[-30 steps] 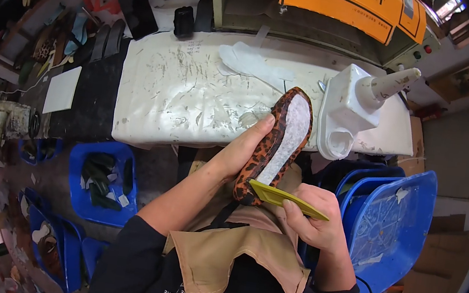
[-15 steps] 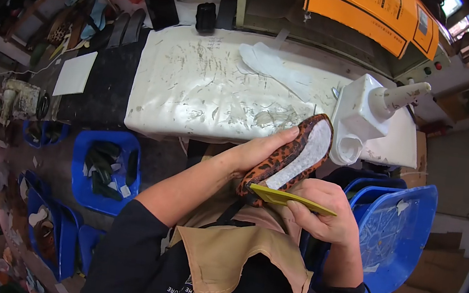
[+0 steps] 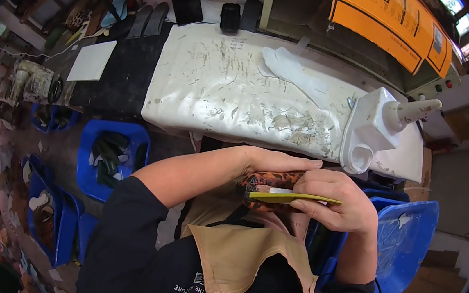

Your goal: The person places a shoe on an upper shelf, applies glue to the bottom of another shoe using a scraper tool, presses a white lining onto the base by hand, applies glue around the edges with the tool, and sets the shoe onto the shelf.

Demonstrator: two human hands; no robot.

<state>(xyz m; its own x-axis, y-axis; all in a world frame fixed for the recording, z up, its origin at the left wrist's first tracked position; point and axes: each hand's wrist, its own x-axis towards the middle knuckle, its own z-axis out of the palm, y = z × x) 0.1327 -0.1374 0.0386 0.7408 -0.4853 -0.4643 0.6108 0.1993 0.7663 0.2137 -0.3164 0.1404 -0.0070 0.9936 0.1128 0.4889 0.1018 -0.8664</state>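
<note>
— State of the hands?
— My left hand is closed over the far side of a leopard-print, orange-and-black shoe-shaped piece. My right hand grips a flat, yellow-green plastic blade between thumb and fingers.

— Location of the piece?
— In front of me, above my tan apron, just off the near edge of the white-covered bench. I judge it is kept close so that I can brace it and look down on the work.

— Reason for the two grips?
— The left appears to steady the piece against the blade; the right holds the blade low, presumably for control. Its free end lies over the piece's left end, beside a small white patch. Whether it presses there, I cannot tell.

— Direction of the piece?
— Its long axis runs crosswise, roughly along the bench edge. One rounded end points to my left; the other is hidden behind my right hand. Toe or heel, I cannot certify.

— Nearby?
— A white plastic container with a spout stands on the bench to my right, apart from both hands.
</note>
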